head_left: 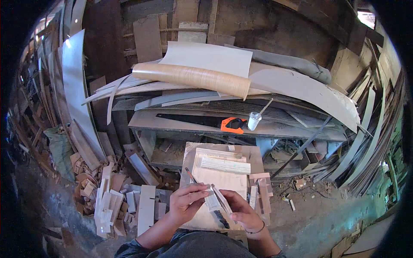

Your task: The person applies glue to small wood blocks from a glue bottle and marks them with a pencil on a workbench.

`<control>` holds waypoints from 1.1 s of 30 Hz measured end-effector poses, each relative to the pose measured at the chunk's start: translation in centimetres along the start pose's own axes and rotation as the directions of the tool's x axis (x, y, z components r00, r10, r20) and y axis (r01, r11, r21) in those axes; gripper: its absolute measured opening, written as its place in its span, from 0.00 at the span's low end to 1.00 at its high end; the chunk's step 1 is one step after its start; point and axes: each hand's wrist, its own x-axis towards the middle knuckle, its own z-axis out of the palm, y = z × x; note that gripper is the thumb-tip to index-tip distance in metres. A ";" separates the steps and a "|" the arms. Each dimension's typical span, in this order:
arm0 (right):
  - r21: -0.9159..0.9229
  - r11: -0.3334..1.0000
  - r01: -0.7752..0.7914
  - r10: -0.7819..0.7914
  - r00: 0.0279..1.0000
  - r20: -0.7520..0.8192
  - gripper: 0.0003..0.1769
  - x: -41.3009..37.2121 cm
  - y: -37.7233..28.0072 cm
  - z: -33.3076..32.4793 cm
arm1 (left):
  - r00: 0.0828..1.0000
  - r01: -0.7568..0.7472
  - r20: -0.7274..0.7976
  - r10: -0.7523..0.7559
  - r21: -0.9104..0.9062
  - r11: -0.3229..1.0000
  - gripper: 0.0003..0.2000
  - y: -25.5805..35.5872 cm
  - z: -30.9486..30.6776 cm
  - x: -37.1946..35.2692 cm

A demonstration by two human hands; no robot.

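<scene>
My left hand [189, 201] is closed, its fingertips pinching the top of a small pale flat piece [212, 202] in front of my body. Close beside it, my right hand [240, 208] grips thin wooden strips [221, 198] between thumb and fingers, the strips tilted. A slim dark pencil-like stick [189, 175] points up from just behind my left fingers. Below the hands, a black object [221, 219] lies on the wooden work board [226, 180]. Farther back on that board rests a stack of pale strips [226, 165].
A handsaw with an orange handle [233, 125] and a white cup [254, 121] with a stick in it are on the shelf [180, 124] ahead. Above it lies a rolled wood-grain sheet [191, 79]. Wood offcuts [109, 202] pile up at left; long strips [365, 133] lean at right.
</scene>
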 end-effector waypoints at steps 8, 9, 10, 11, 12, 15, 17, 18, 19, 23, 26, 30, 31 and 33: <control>-0.075 0.997 0.028 -0.029 1.000 -0.010 0.47 -0.2 -0.2 0.6 | 1.000 0.010 0.008 -0.009 -0.042 0.999 0.19 0.3 -0.1 -0.4; -0.081 0.996 0.032 -0.034 0.999 -0.019 0.47 -0.2 -0.1 0.6 | 1.000 0.014 0.004 -0.013 -0.057 0.998 0.19 0.3 -0.2 -0.4; -0.087 0.996 0.036 -0.038 0.999 -0.028 0.47 -0.3 0.2 0.6 | 1.000 0.017 0.000 -0.017 -0.071 0.997 0.19 0.2 -0.2 -0.5; -0.093 0.995 0.040 -0.043 0.998 -0.036 0.47 -0.3 0.3 0.6 | 1.000 0.020 -0.004 -0.021 -0.084 0.996 0.19 0.2 -0.2 -0.6; -0.081 0.996 0.045 -0.048 0.998 -0.033 0.47 -0.2 0.3 0.7 | 0.999 0.037 0.000 -0.037 -0.091 0.995 0.19 0.3 -0.3 -0.6; -0.067 0.997 0.032 -0.035 0.998 -0.045 0.47 -0.3 0.3 1.1 | 0.996 0.085 0.006 -0.085 -0.120 0.989 0.17 0.6 -0.7 -0.7; -0.091 0.996 -0.011 0.004 0.997 -0.078 0.48 -0.3 -0.1 1.2 | 0.994 0.108 0.001 -0.110 -0.150 0.983 0.16 0.6 -0.8 -0.5; -0.088 0.996 -0.009 0.003 0.997 -0.073 0.48 -0.3 -0.3 1.4 | 0.986 0.164 0.023 -0.163 -0.142 0.976 0.15 0.7 -0.9 -0.5; -0.083 0.997 -0.009 0.003 0.998 -0.068 0.49 -0.3 -0.5 1.6 | 0.975 0.222 0.044 -0.218 -0.130 0.966 0.14 0.9 -1.0 -0.6; -0.111 0.994 -0.002 -0.005 0.998 -0.069 0.48 0.1 -0.6 1.2 | 0.955 0.296 0.036 -0.294 -0.136 0.945 0.11 0.8 -1.1 -0.8; -0.066 0.996 0.052 -0.061 0.990 -0.128 0.49 0.7 0.2 1.1 | 0.962 0.263 -0.019 -0.271 -0.183 0.947 0.12 -0.5 -0.2 -0.8; -0.006 0.980 0.198 -0.196 0.962 -0.191 0.47 2.8 0.4 1.4 | 0.983 0.143 -0.093 -0.160 -0.161 0.977 0.15 -1.4 0.6 0.9; -0.013 0.976 0.217 -0.214 0.954 -0.208 0.47 3.5 0.1 1.4 | 0.973 0.158 -0.134 -0.188 -0.205 0.966 0.14 -2.0 1.1 1.0; -0.028 0.974 0.223 -0.222 0.936 -0.272 0.47 3.5 -0.4 1.7 | 0.938 0.281 -0.157 -0.309 -0.176 0.943 0.12 -3.0 1.1 1.0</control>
